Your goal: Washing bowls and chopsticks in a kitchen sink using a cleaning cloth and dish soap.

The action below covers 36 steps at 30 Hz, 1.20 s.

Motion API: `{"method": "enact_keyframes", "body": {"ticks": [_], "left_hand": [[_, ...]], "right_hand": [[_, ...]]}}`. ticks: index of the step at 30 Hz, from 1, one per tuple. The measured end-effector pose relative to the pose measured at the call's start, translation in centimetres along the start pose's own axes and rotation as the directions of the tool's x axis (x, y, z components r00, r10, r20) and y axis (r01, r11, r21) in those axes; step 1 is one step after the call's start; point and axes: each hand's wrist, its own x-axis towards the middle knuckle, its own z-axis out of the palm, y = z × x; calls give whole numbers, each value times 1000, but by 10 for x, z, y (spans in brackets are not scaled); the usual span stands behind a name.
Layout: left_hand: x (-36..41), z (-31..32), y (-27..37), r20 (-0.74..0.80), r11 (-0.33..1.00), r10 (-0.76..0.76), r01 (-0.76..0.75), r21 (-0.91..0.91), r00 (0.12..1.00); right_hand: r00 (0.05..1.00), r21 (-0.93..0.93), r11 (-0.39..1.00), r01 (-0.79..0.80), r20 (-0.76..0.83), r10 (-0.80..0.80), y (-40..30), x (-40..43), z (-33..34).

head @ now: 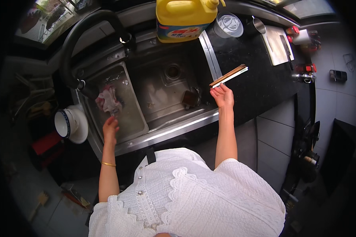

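My left hand [110,129] is over the near part of a shallow water-filled basin [133,97] set in the left side of the sink. Its fingers are loosely bent and apart, with nothing visible in them. Just beyond the fingertips a wet white-and-pink cloth [109,99] lies bunched in the water, under the black faucet [67,53]. My right hand [224,96] is palm up at the sink's right edge, fingers spread. Its fingertips are against or just beside the near ends of a bundle of brown and white chopsticks [230,76] on the black countertop.
The steel sink [154,91] holds a brown sponge-like block [190,98]. Behind stand a yellow detergent jug [185,20] and a clear plastic tub [229,25]. A knife [285,49] lies on a white cutting board [274,44]. White bowls [66,123] stand at the left.
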Motion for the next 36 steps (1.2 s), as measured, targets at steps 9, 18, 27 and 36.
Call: {"method": "enact_keyframes", "body": {"ticks": [9,18,27,36], "left_hand": [[-12,-2,-7,-5,1000,25,-25,8,1000],[-36,-8,-6,-20,999,49,-49,-22,999],[-24,-4,-21,-20,1000,1,-1,22,1000],[-23,3,-9,4,999,15,-15,48,1000]], "right_hand": [[908,66,906,-418,29,417,112,-19,10],[679,244,899,-364,-592,435,197,54,19],[982,-710,691,-136,-187,1,212,21,47],[890,-523,746,-412,-54,454,145,60,73]]}}
